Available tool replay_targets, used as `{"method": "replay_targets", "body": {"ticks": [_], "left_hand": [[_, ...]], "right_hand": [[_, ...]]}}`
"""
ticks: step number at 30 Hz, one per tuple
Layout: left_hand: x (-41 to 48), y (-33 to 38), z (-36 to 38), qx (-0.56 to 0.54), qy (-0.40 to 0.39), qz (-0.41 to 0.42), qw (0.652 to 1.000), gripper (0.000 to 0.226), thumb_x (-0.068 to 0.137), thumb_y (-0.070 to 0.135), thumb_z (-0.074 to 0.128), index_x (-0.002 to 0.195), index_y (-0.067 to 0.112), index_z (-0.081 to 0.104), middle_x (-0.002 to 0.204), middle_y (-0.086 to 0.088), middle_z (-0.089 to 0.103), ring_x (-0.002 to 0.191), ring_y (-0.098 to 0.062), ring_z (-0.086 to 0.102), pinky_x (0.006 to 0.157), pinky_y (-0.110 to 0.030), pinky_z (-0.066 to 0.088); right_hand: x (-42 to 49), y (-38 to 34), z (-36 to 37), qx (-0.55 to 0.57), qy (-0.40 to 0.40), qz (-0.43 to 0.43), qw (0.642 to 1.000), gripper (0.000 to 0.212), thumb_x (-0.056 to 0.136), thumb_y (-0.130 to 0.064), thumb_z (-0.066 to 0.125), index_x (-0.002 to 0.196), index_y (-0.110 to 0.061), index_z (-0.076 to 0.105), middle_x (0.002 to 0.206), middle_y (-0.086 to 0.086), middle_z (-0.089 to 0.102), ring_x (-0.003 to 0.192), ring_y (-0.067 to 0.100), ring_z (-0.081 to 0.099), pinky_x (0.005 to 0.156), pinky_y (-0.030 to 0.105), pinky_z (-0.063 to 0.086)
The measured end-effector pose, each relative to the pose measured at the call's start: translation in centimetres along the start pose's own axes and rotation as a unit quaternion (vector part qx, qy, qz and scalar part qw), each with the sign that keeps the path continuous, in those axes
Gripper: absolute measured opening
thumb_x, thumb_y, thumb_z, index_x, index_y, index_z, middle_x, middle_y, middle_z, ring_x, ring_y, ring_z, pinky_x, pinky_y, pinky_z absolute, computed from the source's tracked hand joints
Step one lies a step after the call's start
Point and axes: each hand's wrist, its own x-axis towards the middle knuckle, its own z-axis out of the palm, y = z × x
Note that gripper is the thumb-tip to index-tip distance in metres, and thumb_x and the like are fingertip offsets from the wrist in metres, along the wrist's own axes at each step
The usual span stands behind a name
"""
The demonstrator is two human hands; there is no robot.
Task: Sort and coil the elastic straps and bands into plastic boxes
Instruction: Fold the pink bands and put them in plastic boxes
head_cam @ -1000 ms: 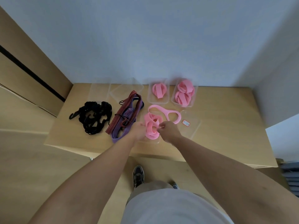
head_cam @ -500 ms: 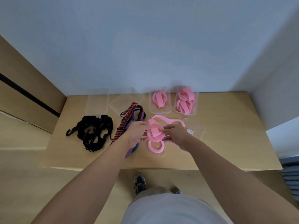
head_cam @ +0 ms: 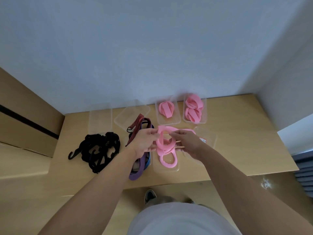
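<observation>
A pink elastic band [head_cam: 165, 144] hangs in loops between my two hands above a clear plastic box [head_cam: 156, 167] near the table's front edge. My left hand [head_cam: 144, 143] pinches its upper left loop. My right hand [head_cam: 188, 144] pinches it from the right. The band's lowest loop lies inside the box. Two clear boxes at the back hold coiled pink bands: one [head_cam: 166, 109] with a single coil and one [head_cam: 194, 109] with two coils.
A black tangle of hooked cords [head_cam: 97, 150] lies at the left. Striped, purple and blue straps [head_cam: 141, 150] lie under my left forearm. Two clear boxes [head_cam: 100, 116] [head_cam: 131, 114] stand at the back left. A lid with a label [head_cam: 207, 139] lies right of my right hand.
My hands have lifted the pink band off the box and spread it into open loops. The camera has tilted, so the table sits lower in view.
</observation>
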Motion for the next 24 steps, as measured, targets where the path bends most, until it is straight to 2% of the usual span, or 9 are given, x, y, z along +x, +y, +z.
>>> {"method": "replay_targets", "body": {"ticks": [2, 4, 7, 11, 14, 16, 20, 24], "left_hand": [[0.2, 0.0, -0.3, 0.014, 0.003, 0.008, 1.0, 0.024, 0.1, 0.021, 0.066, 0.123, 0.024, 0.07, 0.089, 0.007, 0.077, 0.07, -0.005, 0.07, 0.077, -0.035, 0.055], [0.3, 0.0, -0.6, 0.022, 0.002, 0.016, 1.0, 0.022, 0.101, 0.019, 0.065, 0.12, 0.027, 0.071, 0.084, 0.01, 0.075, 0.069, -0.004, 0.07, 0.076, -0.034, 0.057], [0.5, 0.3, -1.1, 0.043, 0.014, 0.043, 0.998, 0.022, 0.099, 0.015, 0.066, 0.1, 0.035, 0.075, 0.069, 0.016, 0.069, 0.066, -0.004, 0.065, 0.07, -0.029, 0.053], [0.3, 1.1, -1.5, 0.077, 0.007, 0.093, 0.993, 0.019, 0.098, 0.017, 0.067, 0.097, 0.035, 0.074, 0.076, 0.019, 0.073, 0.072, 0.006, 0.067, 0.065, -0.013, 0.052], [0.2, 1.6, -1.6, 0.069, 0.013, 0.116, 0.991, 0.015, 0.098, 0.023, 0.07, 0.096, 0.036, 0.076, 0.092, 0.009, 0.077, 0.089, -0.006, 0.072, 0.084, -0.027, 0.059], [0.1, 1.9, -1.7, 0.056, 0.007, 0.131, 0.99, 0.013, 0.098, 0.023, 0.07, 0.098, 0.035, 0.077, 0.097, 0.003, 0.079, 0.091, -0.011, 0.074, 0.09, -0.035, 0.059], [0.0, 2.2, -2.1, 0.037, -0.015, 0.141, 0.989, 0.017, 0.097, 0.019, 0.071, 0.113, 0.023, 0.076, 0.091, -0.001, 0.076, 0.084, -0.016, 0.071, 0.094, -0.045, 0.057], [-0.5, 2.9, -2.4, 0.03, -0.028, 0.145, 0.989, 0.016, 0.097, 0.017, 0.07, 0.106, 0.028, 0.077, 0.089, 0.002, 0.076, 0.088, -0.017, 0.072, 0.091, -0.046, 0.059]], "right_hand": [[0.0, -0.3, 0.6, -0.006, 0.006, -0.015, 1.0, 0.023, 0.1, -0.028, 0.062, 0.117, -0.016, 0.07, 0.102, 0.01, 0.075, 0.086, 0.021, 0.069, 0.078, 0.033, 0.053], [0.0, -0.7, 1.1, -0.003, 0.008, -0.031, 0.999, 0.02, 0.1, -0.025, 0.062, 0.118, -0.019, 0.071, 0.097, 0.01, 0.076, 0.082, 0.019, 0.072, 0.071, 0.029, 0.056], [0.0, -1.3, 1.6, -0.002, 0.017, -0.045, 0.999, 0.017, 0.099, -0.018, 0.063, 0.114, -0.016, 0.071, 0.091, 0.009, 0.076, 0.076, 0.017, 0.071, 0.063, 0.026, 0.057], [0.1, -1.9, 2.1, 0.015, 0.028, -0.048, 0.998, 0.016, 0.098, -0.015, 0.064, 0.111, -0.006, 0.067, 0.095, 0.008, 0.075, 0.077, 0.017, 0.071, 0.062, 0.026, 0.055], [0.0, -2.2, 2.3, 0.036, 0.026, -0.055, 0.998, 0.012, 0.098, -0.011, 0.063, 0.108, -0.005, 0.067, 0.09, 0.007, 0.074, 0.074, 0.015, 0.071, 0.06, 0.025, 0.055], [-0.1, -2.4, 2.4, 0.052, 0.007, -0.057, 0.997, 0.016, 0.098, -0.008, 0.062, 0.112, -0.006, 0.069, 0.089, 0.007, 0.075, 0.075, 0.015, 0.072, 0.062, 0.024, 0.056], [-0.3, -2.7, 2.7, 0.07, -0.01, -0.063, 0.995, 0.022, 0.097, -0.007, 0.062, 0.117, -0.008, 0.07, 0.104, 0.014, 0.075, 0.088, 0.023, 0.072, 0.075, 0.033, 0.056], [-0.5, -3.1, 2.9, 0.065, -0.001, -0.081, 0.995, 0.016, 0.095, -0.008, 0.064, 0.109, -0.009, 0.072, 0.101, 0.01, 0.076, 0.088, 0.022, 0.071, 0.077, 0.033, 0.055]]}}
